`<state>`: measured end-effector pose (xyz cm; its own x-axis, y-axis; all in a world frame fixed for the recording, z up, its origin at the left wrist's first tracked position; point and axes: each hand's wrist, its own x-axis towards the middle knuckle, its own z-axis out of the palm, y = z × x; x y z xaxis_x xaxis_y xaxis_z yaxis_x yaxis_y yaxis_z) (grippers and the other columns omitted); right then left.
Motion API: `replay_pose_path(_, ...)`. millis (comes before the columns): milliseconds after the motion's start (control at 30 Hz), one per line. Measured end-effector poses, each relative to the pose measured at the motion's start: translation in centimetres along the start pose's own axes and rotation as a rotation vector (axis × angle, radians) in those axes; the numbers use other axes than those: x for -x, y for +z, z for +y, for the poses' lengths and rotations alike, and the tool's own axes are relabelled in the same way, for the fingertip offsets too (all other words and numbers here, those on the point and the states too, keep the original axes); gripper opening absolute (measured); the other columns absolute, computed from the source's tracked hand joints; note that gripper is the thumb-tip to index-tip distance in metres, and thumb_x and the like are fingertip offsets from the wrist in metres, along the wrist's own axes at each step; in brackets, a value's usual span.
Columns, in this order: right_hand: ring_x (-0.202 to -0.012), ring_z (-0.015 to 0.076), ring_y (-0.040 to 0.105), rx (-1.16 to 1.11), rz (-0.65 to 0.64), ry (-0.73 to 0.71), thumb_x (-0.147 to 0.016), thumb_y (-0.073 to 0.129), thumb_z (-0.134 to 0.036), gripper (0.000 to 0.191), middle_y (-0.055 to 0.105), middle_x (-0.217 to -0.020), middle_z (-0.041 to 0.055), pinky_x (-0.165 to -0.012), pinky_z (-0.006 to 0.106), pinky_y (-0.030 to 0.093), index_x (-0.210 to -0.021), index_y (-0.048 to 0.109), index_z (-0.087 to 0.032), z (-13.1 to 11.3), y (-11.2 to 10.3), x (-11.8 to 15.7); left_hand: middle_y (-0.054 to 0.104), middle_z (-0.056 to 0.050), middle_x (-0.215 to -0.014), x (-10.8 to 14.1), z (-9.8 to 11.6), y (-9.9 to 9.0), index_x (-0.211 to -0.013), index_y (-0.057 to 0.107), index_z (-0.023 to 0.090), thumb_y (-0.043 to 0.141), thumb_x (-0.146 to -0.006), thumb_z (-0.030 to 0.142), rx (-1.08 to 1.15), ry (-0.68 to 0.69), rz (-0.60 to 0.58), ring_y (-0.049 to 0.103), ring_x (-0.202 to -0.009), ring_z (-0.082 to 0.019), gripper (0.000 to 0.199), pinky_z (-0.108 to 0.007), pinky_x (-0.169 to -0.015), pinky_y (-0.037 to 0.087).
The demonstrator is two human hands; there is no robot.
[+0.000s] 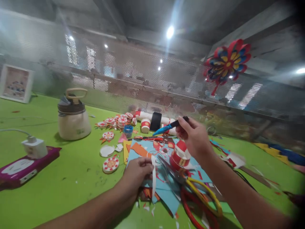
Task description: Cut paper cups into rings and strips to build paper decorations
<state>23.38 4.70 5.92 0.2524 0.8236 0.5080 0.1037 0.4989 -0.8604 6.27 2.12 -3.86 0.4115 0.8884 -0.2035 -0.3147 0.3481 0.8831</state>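
My left hand [138, 173] pinches a narrow, curved white paper strip [154, 178] over a pile of coloured paper. In my right hand [194, 135], raised above the pile, is a black-handled tool with a blue end [164, 128] pointing left; its exact kind is unclear. Light blue paper sheets [171, 203] lie beneath both hands. On them stands a red and white paper cup [179, 157], just below my right hand. Large scissors with red and yellow handles [202, 194] lie spread in front of the cup, their blades towards my left hand.
Round red and white paper pieces [111, 164] lie left of the pile, several more behind. Near them stand a blue jar [128, 130] and a small cup [145, 126]. A large jug [73, 119] and a purple power strip [28, 167] are farther left. A colourful flower ornament [228, 63] hangs upper right.
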Motion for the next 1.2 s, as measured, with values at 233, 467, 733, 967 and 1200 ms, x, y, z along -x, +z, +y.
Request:
replay_pose_path(233, -0.048, 0.0068, 0.053, 0.229, 0.04, -0.197, -0.083, 0.065, -0.023, 0.006, 0.059, -0.061, -0.0042, -0.045, 0.019, 0.044, -0.087, 0.066, -0.019, -2.0, -2.1, 8.0, 0.058, 0.0, -0.062, 1.3, 0.8, 0.9, -0.093, 0.066, 0.012, 0.066, -0.069, 0.019, -0.092, -0.039, 0.009, 0.048, -0.043, -0.007, 0.025, -0.019, -0.041, 0.036)
replay_pose_path(467, -0.06, 0.0098, 0.06, 0.455, -0.005, -0.294, -0.083, 0.064, -0.02, 0.015, 0.064, -0.076, -0.0029, -0.055, 0.023, 0.05, -0.097, 0.065, -0.023, -1.3, -2.8, 10.1, 0.062, -0.003, -0.069, 1.2, 0.2, 1.0, -0.116, 0.061, 0.014, 0.069, -0.07, 0.02, -0.125, -0.054, 0.037, 0.047, -0.045, -0.007, 0.048, -0.02, -0.043, 0.035)
replay_pose_path(733, -0.07, 0.0079, 0.06, 0.694, -0.033, -0.456, -0.079, 0.066, -0.012, 0.026, 0.067, -0.085, -0.0058, -0.065, 0.019, 0.047, -0.102, 0.063, -0.024, -0.9, -2.4, 10.9, 0.056, 0.002, -0.059, 1.2, 0.0, 0.8, -0.118, 0.059, 0.012, 0.07, -0.068, 0.021, -0.121, -0.084, 0.013, 0.04, -0.04, -0.005, 0.051, -0.02, -0.042, 0.031)
replay_pose_path(967, -0.072, 0.0078, 0.06, 0.719, -0.001, -0.486, -0.077, 0.068, -0.011, 0.03, 0.068, -0.09, -0.0065, -0.071, 0.018, 0.047, -0.104, 0.064, -0.024, -0.3, -2.6, 11.3, 0.057, 0.001, -0.06, 0.8, -0.3, 0.5, -0.119, 0.058, 0.01, 0.066, -0.07, 0.021, -0.171, -0.08, 0.017, 0.043, -0.04, -0.006, 0.05, -0.021, -0.041, 0.032)
replay_pose_path(1200, -0.072, 0.0081, 0.061, 0.736, -0.008, -0.461, -0.078, 0.067, -0.014, 0.028, 0.069, -0.091, -0.0065, -0.071, 0.017, 0.048, -0.104, 0.064, -0.025, -0.1, -2.5, 11.6, 0.053, 0.003, -0.06, 0.7, -0.3, 0.7, -0.122, 0.055, 0.007, 0.064, -0.07, 0.02, -0.191, -0.084, 0.026, 0.039, -0.037, -0.006, 0.054, -0.021, -0.036, 0.03)
